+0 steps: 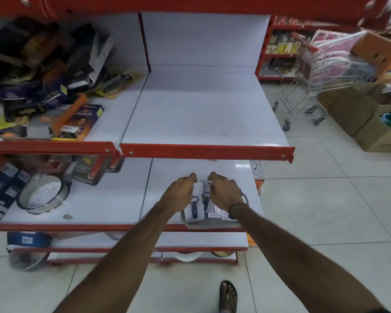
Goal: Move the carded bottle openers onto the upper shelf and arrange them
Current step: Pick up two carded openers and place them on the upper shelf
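Note:
Several carded bottle openers (195,207), white cards with dark openers, lie bunched at the front right of the lower white shelf (113,199). My left hand (179,193) grips the left side of the bunch and my right hand (226,194) grips the right side, fingers curled over the cards' top edges. Both hands cover much of the cards. The upper shelf (201,109), white with a red front lip, is directly above and bare in its right bay.
Boxed goods (43,86) are heaped on the upper shelf's left bay. A round metal sieve (43,194) and dark packets sit on the lower shelf's left. A shopping trolley (311,82) and cardboard boxes (370,123) stand on the tiled floor to the right. My sandalled foot (228,295) is below.

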